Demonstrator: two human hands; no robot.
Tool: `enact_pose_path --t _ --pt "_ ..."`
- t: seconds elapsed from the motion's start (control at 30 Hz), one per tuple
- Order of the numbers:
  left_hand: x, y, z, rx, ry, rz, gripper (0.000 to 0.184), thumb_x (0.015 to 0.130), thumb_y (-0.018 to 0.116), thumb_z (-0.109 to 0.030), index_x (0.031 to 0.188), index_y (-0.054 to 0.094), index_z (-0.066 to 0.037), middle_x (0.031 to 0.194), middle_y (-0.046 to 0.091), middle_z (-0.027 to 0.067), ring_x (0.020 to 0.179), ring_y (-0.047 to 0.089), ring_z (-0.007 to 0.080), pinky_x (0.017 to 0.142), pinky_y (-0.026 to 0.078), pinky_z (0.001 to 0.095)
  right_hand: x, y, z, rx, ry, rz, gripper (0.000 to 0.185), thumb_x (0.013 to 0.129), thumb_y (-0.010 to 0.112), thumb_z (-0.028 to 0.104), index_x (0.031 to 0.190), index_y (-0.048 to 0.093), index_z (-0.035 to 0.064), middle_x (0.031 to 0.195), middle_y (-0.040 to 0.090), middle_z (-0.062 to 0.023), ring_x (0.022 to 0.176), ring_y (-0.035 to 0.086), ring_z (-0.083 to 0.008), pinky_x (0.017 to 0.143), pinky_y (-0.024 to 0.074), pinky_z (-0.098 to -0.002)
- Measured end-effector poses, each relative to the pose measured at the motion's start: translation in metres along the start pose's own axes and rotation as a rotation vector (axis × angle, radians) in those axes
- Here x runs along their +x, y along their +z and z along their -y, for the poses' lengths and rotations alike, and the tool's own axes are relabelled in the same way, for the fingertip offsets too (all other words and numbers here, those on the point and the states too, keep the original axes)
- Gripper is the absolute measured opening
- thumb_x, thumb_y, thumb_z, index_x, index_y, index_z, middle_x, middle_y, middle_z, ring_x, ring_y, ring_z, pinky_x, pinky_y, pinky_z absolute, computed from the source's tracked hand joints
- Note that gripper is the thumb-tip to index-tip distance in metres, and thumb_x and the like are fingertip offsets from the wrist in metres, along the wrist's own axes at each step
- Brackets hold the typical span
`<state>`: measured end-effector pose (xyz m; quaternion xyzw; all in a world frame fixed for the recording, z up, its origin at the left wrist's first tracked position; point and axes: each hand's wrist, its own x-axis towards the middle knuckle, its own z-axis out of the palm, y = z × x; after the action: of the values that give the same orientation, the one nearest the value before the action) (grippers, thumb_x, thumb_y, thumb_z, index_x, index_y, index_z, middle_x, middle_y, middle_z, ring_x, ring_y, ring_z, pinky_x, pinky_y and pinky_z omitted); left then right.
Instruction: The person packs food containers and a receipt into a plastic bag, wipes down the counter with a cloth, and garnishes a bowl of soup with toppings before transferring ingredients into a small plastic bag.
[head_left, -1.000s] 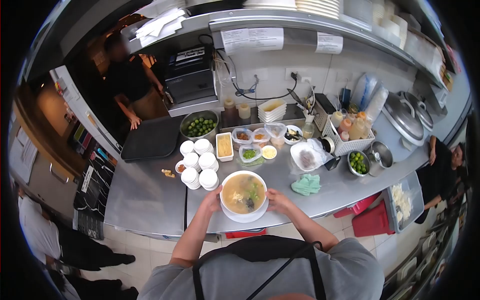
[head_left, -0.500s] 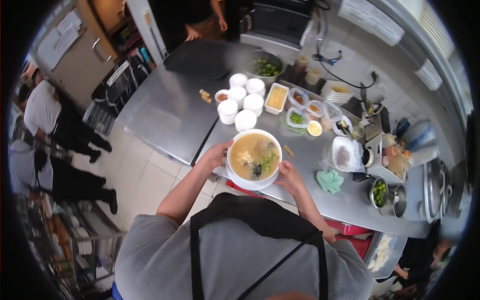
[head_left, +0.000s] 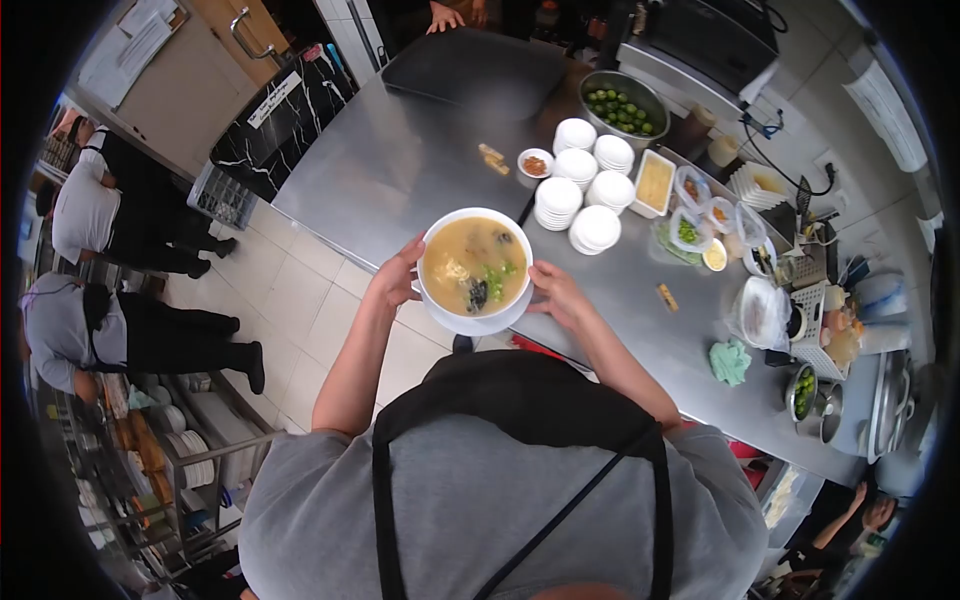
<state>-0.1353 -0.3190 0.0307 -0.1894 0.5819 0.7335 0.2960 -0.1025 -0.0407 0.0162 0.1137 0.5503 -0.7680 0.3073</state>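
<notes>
Between my two hands is a white bowl [head_left: 480, 212] of cloudy yellow-brown soup [head_left: 465, 240], held level in front of my chest. Chopped green pieces, pale shreds and a dark clump float on the soup. Beneath the bowl a white plate [head_left: 468, 324] shows along the near side. My left hand [head_left: 398, 274] grips the left side, and my right hand [head_left: 556, 293] grips the right, thumb near the rim. The undersides of the fingers are hidden. Beyond the bowl, stacks of small white bowls [head_left: 575, 168] stand on the steel counter [head_left: 350, 170].
A black tray [head_left: 470, 65] and a metal bowl of green limes [head_left: 622, 108] sit at the back. Containers of toppings [head_left: 688, 228] and a green cloth [head_left: 730, 362] lie to the right. Two people stand at the left; another person's hand [head_left: 445, 17] touches the black tray.
My view has turned right to left, so the counter items appear farther right. The bowl and plate, still in both hands, have shifted left relative to the counter, toward its near edge.
</notes>
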Motion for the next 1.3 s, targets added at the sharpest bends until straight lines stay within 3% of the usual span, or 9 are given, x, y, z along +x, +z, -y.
enact_pose_path --t 0.53,0.63,0.7,0.83,0.9,1.0,1.17,1.27,1.3 --pt "0.082 -0.168 -0.094 0.015 0.02 -0.033 0.055 0.088 0.041 -0.042 0.137 0.021 -0.025 0.142 0.016 0.0079 0.126 0.015 0.0417 0.09 0.013 0.0701 0.183 0.112 0.033 -0.011 0.013 -0.017 0.039 0.086 0.049 0.024 0.12 0.044 0.0062 0.114 0.05 -0.0127 0.105 0.049 -0.0291 0.082 0.0434 -0.0508" --pt "0.091 -0.178 -0.098 0.023 0.004 -0.029 0.056 0.088 0.041 -0.043 0.137 0.021 -0.025 0.142 0.017 0.0086 0.125 0.017 0.0416 0.09 0.013 0.0693 0.198 0.11 0.037 -0.076 0.023 -0.007 0.042 0.087 0.049 0.034 0.121 0.043 0.0113 0.112 0.05 -0.0077 0.098 0.051 -0.0233 0.081 0.0424 -0.0483" --pt "0.09 -0.18 -0.099 0.041 -0.003 -0.029 0.056 0.088 0.041 -0.044 0.136 0.023 -0.024 0.141 0.018 0.009 0.125 0.019 0.0405 0.091 0.015 0.0675 0.207 0.101 0.053 -0.434 0.059 -0.038 0.039 0.086 0.05 0.036 0.115 0.051 0.0096 0.112 0.053 -0.0065 0.1 0.052 -0.0219 0.082 0.0434 -0.0435" --pt "0.099 -0.191 -0.096 0.082 -0.048 -0.045 0.056 0.087 0.042 -0.046 0.133 0.028 -0.018 0.137 0.027 0.0095 0.123 0.026 0.0333 0.094 0.021 0.0592 0.243 0.068 0.098 -1.133 -0.435 -0.54 0.025 0.081 0.056 0.026 0.094 0.063 0.0063 0.102 0.06 -0.0096 0.101 0.053 -0.0293 0.082 0.0452 -0.0363" --pt "0.086 -0.183 -0.101 0.119 -0.008 -0.072 0.059 0.086 0.041 -0.049 0.133 0.029 -0.015 0.136 0.029 0.0105 0.122 0.027 0.0317 0.094 0.025 0.0558 0.262 0.054 0.105 -1.461 -0.516 -0.735 0.026 0.077 0.055 0.022 0.099 0.06 0.0086 0.104 0.057 -0.0118 0.097 0.053 -0.0329 0.08 0.0454 -0.0423" --pt "0.085 -0.195 -0.092 0.151 0.043 -0.114 0.06 0.086 0.04 -0.051 0.132 0.032 -0.013 0.133 0.033 0.0106 0.119 0.032 0.0272 0.092 0.03 0.0493 0.291 0.033 0.102 -1.726 -0.545 -0.693 0.023 0.077 0.054 0.017 0.098 0.06 0.0087 0.097 0.057 -0.0115 0.09 0.055 -0.031 0.076 0.0479 -0.0416" --pt "0.077 -0.222 -0.071 0.092 0.046 -0.163 0.052 0.087 0.043 -0.044 0.126 0.04 -0.01 0.127 0.039 0.0113 0.112 0.039 0.0224 0.091 0.034 0.0427 0.286 0.052 0.113 -1.592 -0.704 -0.801 0.022 0.074 0.057 0.014 0.095 0.06 0.0074 0.093 0.059 -0.0114 0.089 0.057 -0.0308 0.074 0.0482 -0.0407" --pt "0.072 -0.226 -0.06 0.058 0.037 -0.144 0.049 0.087 0.044 -0.041 0.123 0.042 -0.007 0.122 0.044 0.0101 0.111 0.041 0.0209 0.09 0.035 0.0399 0.269 0.06 0.101 -0.79 -0.559 -0.622 0.025 0.066 0.068 0.026 0.071 0.063 0.0024 0.078 0.064 -0.0132 0.077 0.062 -0.0259 0.073 0.0471 -0.0369" --pt "0.072 -0.226 -0.056 0.058 0.047 -0.146 0.046 0.087 0.046 -0.037 0.121 0.043 -0.006 0.116 0.048 0.011 0.106 0.046 0.0206 0.087 0.039 0.0388 0.269 0.058 0.088 -0.789 -0.557 -0.626 0.025 0.066 0.068 0.026 0.071 0.063 0.0024 0.078 0.064 -0.0132 0.077 0.062 -0.0259 0.073 0.0471 -0.0369"
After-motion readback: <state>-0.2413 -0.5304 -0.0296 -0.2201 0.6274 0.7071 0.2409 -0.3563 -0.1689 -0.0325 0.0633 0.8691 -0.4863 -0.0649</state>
